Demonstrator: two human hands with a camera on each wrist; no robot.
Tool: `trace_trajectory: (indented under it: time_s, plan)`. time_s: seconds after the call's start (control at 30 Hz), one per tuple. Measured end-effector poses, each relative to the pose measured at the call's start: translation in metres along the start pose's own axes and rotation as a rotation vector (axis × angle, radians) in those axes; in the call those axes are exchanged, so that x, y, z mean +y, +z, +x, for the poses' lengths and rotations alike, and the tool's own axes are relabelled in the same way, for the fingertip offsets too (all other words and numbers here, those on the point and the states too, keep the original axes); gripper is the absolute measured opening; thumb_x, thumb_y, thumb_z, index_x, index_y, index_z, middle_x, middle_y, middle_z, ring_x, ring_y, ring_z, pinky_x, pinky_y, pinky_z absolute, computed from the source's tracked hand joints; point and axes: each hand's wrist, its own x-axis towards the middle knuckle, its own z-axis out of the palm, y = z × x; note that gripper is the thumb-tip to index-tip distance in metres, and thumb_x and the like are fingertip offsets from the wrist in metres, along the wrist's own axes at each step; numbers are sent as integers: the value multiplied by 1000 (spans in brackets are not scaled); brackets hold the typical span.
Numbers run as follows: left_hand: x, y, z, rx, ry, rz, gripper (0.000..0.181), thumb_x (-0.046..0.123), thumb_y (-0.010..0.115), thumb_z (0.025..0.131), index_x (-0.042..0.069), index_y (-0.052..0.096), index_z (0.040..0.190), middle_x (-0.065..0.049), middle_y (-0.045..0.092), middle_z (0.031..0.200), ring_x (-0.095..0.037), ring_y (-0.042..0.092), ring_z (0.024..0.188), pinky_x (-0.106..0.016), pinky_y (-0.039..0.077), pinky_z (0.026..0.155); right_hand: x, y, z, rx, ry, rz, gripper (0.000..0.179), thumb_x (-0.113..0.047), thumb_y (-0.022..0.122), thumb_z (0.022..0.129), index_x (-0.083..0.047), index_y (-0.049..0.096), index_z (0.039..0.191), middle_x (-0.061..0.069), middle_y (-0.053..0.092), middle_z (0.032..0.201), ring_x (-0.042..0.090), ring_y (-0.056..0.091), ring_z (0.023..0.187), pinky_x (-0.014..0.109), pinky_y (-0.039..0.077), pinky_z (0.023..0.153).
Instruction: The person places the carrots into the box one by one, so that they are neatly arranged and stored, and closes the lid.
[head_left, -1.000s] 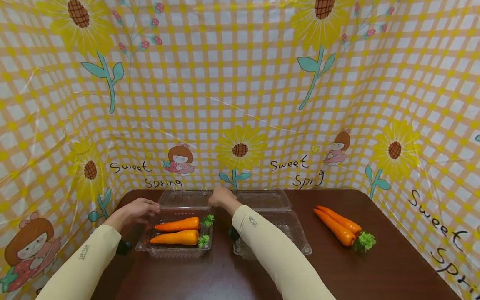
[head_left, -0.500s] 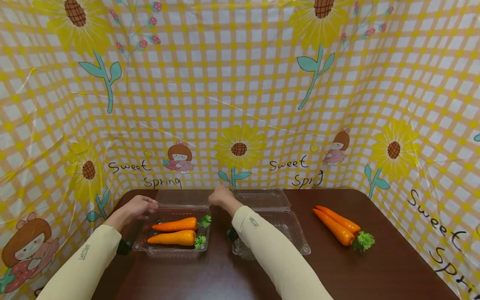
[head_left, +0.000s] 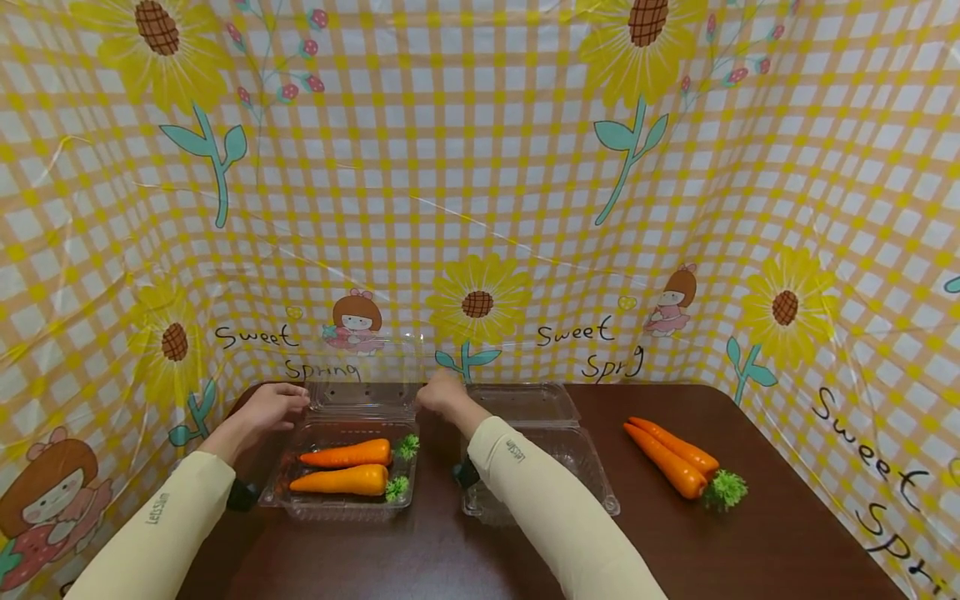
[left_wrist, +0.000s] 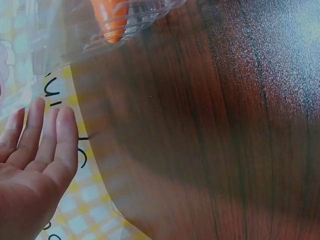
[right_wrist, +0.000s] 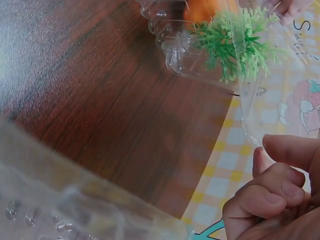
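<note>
A clear plastic clamshell box [head_left: 341, 507] on the left holds two orange carrots with green tops: a rear carrot [head_left: 348, 452] and a front carrot [head_left: 341, 481]. Its hinged lid [head_left: 363, 396] stands raised at the back, tilted up. My right hand [head_left: 444, 394] pinches the lid's right edge between thumb and index finger, the other fingers curled, as the right wrist view shows. At the lid's left edge is my left hand [head_left: 273, 407]. In the left wrist view its straight fingers [left_wrist: 66, 125] reach up beside the clear plastic.
A second clear clamshell box [head_left: 600, 483], lid [head_left: 525, 404] folded back, sits right of the first, partly behind my right forearm. Two more carrots [head_left: 667, 462] lie together on the brown table [head_left: 765, 550] at right. A checked sunflower cloth [head_left: 480, 208] hangs behind.
The left box's lid has swung up from lying back to a steep tilt. My left hand has shifted slightly left along with it; the right hand stays at the lid's right edge.
</note>
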Motion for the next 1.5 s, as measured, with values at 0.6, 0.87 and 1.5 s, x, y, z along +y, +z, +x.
trace_trajectory:
  time_s: [0.6,0.87,1.5]
  plan:
    - [29,-10,-11,199,105,-50,57,39,39,110,-6,48,143,-29,48,144,-40,51,128,-39,55,90,-12,-23,-9,56,-134,114,52,-4,49,99,-17,31,52,-5,22,49,11,14,45,30,23,48]
    - [33,-14,-28,261,163,-41,59,43,36,110,-3,52,143,-29,50,144,-40,49,129,-44,53,94,-20,-29,-22,58,-161,123,56,-16,62,99,-16,36,50,-5,25,47,12,20,42,29,28,48]
    - [11,-13,-77,232,256,144,57,46,38,109,2,58,139,-26,54,142,-39,59,115,-46,54,88,-13,-32,-59,47,-352,8,19,-20,66,97,-4,78,97,10,73,90,13,47,56,27,38,54]
